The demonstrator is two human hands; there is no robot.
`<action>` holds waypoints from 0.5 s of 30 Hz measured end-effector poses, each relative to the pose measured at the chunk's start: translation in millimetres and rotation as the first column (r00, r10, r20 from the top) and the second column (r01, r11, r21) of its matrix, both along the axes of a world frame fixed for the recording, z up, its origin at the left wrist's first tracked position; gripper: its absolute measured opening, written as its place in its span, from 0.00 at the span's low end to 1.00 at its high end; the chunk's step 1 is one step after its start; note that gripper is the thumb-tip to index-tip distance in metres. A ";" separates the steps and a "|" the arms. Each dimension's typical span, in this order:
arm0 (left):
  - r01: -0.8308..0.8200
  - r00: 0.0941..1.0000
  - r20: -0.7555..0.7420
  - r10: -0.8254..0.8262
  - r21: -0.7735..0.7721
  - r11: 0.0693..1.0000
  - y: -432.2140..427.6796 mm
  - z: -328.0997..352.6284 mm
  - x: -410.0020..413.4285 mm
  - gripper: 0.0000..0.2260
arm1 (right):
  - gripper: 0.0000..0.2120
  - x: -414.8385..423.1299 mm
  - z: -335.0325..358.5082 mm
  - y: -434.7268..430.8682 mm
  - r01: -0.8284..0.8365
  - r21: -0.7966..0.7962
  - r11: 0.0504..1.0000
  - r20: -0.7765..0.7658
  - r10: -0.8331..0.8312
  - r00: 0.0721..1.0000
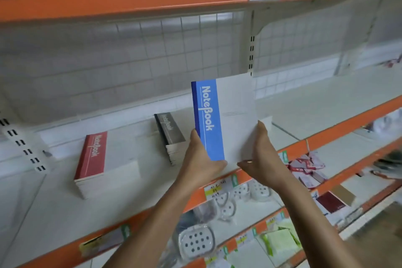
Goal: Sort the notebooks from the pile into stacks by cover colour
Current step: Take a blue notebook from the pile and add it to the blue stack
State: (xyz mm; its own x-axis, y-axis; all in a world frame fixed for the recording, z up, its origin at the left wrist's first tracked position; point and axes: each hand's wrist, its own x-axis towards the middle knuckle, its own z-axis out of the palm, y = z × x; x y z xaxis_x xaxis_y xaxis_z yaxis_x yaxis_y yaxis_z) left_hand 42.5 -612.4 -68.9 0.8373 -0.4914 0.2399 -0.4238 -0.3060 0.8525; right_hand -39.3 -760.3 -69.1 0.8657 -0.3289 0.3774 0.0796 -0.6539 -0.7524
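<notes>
My left grip (202, 159) and right grip (264, 155) clamped on the blue notebook (226, 115) by its lower edge, upright over the shelf (315, 111), red stack (102, 159) and black stack (171, 132) to its left, open room to its right

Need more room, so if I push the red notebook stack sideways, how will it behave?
The red notebook stack is several books deep, so it probably feels heavy and may shear apart. The shelf looks smooth, so a low push should slide it.
</notes>
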 end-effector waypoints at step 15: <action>0.086 0.992 0.089 -0.092 0.072 0.994 -101.6 13.4 74.3 0.32 | 0.41 60.2 19.7 -118.0 0.122 -0.087 0.989 -0.122 -0.132 0.984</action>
State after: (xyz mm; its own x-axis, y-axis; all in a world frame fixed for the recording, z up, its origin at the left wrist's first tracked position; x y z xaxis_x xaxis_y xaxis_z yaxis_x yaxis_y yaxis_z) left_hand 116.8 -713.9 -55.6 0.7653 -0.5808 0.2776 -0.5280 -0.3196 0.7868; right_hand 20.8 -878.3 -49.4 0.8613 -0.4127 0.2963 -0.1007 -0.7103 -0.6967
